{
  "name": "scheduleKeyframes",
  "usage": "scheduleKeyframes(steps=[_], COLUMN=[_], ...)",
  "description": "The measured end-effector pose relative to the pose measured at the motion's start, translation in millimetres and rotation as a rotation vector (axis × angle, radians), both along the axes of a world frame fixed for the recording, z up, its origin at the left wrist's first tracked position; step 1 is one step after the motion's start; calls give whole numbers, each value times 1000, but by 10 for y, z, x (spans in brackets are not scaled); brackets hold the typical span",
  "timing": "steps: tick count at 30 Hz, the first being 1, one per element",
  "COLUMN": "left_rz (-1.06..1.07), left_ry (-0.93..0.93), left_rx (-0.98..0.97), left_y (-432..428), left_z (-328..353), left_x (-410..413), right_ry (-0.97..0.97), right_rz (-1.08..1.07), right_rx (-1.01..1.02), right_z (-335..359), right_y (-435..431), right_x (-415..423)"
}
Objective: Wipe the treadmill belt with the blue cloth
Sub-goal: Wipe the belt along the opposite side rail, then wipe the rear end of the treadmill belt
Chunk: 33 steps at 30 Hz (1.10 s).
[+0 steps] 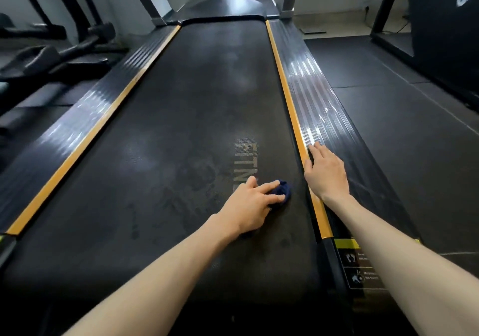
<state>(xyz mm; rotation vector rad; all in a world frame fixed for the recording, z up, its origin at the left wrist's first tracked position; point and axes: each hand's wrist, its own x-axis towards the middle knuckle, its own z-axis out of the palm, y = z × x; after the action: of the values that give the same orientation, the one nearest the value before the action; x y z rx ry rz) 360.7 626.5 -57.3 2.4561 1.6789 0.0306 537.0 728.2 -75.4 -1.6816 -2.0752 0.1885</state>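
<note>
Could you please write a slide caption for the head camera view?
Left hand presses the blue cloth onto the treadmill belt while the right hand rests flat on the side rail.

The left hand [252,206] hides most of the blue cloth [284,190].

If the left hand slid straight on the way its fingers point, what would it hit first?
Likely the orange strip edging the belt, just below the right hand; depth is unclear.

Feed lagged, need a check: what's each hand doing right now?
Left hand: open, straight fingers pressing the blue cloth onto the belt.
Right hand: open, resting on the side rail, holding nothing.
</note>
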Motion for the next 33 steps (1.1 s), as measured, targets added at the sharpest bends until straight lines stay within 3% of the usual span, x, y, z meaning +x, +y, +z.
scheduleKeyframes(steps=[2, 4, 6, 7, 9, 11, 13, 16, 22, 24, 27, 29, 31, 33], left_rz=[195, 392, 461, 482, 532, 578, 580, 597, 692, 755, 803, 844, 880, 868], left_ry=[-51, -402, -703, -747, -672, -562, -484, -412, -444, -427, -356, -348, -356, -283], left_rx=[-187, -414, -411, -332, -166, -123, -126, -93, -11, 36, 117, 134, 145, 171], left_y=[-87, -157, -242, -296, -379, -503, -644, -781, -861, -858, -889, -945, -1025, -1103], left_z=[114, 206, 267, 282, 311, 312, 282, 235, 161, 107, 47, 40, 12, -30], left_x=[46, -8, -136, -229, -454, -699, -975, -1314, -1657, -1771, -1963, -2101, -2204, -2228], right_ry=[-28, -37, 71, 145, 177, 45, -78, -104, 323, 329, 53, -62, -66, -67], right_rz=[-2, -23, -51, -29, 89, 151, 95, 6, -117, 99, 726, 870, 740, 434], right_rx=[-12, 4, 15, -27, -180, -312, -302, -235, -94, -147, -180, -66, 81, 85], right_z=[51, 153, 275, 314, 271, 190, 80, -15, -108, -45, -80, -148, -238, -217], right_y=[-32, -140, -393, -582, -988, -1323, -1443, -1315, -849, -924, -1282, -1178, -823, -385], right_x=[-15, -80, -278, -431, -809, -1146, -1311, -1364, -1661, -2022, -2432, -2287, -1998, -1705])
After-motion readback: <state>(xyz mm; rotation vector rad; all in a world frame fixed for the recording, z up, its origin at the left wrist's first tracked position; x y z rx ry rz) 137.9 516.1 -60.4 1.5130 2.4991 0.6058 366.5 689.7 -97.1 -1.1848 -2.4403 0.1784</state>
